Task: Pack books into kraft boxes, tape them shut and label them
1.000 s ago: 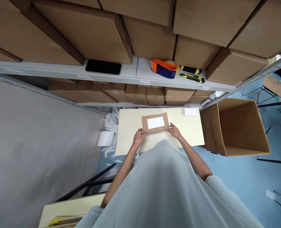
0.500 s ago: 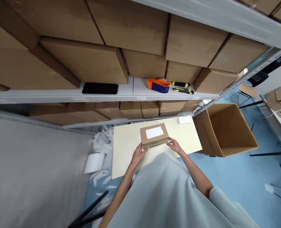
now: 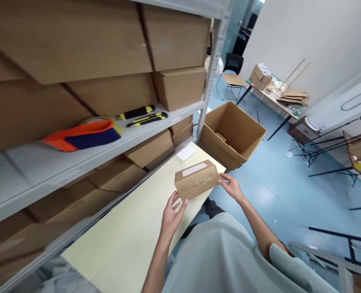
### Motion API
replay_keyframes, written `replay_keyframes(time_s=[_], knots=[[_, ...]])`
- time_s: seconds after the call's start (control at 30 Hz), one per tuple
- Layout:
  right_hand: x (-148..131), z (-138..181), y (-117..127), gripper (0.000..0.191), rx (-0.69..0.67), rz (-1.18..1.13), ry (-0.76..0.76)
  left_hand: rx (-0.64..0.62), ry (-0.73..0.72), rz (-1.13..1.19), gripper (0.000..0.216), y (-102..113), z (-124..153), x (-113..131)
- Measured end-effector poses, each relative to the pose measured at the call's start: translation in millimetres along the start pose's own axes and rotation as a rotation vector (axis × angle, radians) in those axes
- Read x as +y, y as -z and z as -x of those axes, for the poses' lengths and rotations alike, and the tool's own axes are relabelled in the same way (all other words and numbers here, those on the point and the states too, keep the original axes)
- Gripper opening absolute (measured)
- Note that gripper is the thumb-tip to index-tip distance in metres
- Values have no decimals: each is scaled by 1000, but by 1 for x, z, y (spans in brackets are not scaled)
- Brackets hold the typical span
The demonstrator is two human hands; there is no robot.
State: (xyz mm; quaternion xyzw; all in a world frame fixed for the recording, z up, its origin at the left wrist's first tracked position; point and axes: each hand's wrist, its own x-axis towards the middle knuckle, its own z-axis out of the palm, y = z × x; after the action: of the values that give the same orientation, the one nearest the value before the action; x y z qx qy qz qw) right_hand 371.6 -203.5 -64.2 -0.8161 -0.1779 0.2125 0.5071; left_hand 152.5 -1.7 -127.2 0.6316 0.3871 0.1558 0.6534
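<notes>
A small cardboard box point(image 3: 196, 179) is held clear of the worktop point(image 3: 128, 240), over its right end and close to its near edge. The box is tilted a little, with its white label point(image 3: 194, 169) kept on the upper face, where it can be read.

The box is caught between the two hands at its short ends. The grip of the left hand point(image 3: 171, 213) is closed about the lower near-left corner, fingers up against the end face and thumb beside them, so the weight seems to be borne from below. The grip of the right hand point(image 3: 232, 186) is pinched on the opposite end by the fingertips, which seems to steady the box rather than carry it.

A white slip point(image 3: 186, 153) is left lying flat at the worktop's far right corner, apart from the box. Just beyond that end an open carton point(image 3: 233, 134) stands on the blue floor, its mouth tipped towards the person; something small can be made out inside, but what it is cannot be told.

Along the worktop's far edge a metal shelf point(image 3: 24, 179) is set. On it an orange and blue tape dispenser point(image 3: 82, 134) and two yellow-and-black knives point(image 3: 143, 115) are laid at the front lip, within reach, with brown cartons stacked behind, above and below.
</notes>
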Motion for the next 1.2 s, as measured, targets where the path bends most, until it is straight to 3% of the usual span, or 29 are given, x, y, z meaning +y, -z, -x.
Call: replay_keyframes(time_s=[0.1, 0.23, 0.53, 0.7, 0.97, 1.2], knots=[[8, 5, 45, 54, 126, -46, -15, -102, -60, -30, 73, -43, -6, 32], [26, -13, 101, 50, 206, -112, -42, -127, -93, -90, 72, -100, -18, 68], [65, -73, 196, 35, 107, -236, -91, -16, 61, -171, 57, -224, -73, 94], [83, -101, 234, 34, 116, -241, -138, 26, 100, -201, 69, -285, -97, 116], [97, -149, 251, 32, 166, -257, -233, -48, 28, -264, 63, -327, -140, 157], [91, -181, 259, 38, 309, -159, -291, -243, -40, -257, 65, -352, -198, 173]])
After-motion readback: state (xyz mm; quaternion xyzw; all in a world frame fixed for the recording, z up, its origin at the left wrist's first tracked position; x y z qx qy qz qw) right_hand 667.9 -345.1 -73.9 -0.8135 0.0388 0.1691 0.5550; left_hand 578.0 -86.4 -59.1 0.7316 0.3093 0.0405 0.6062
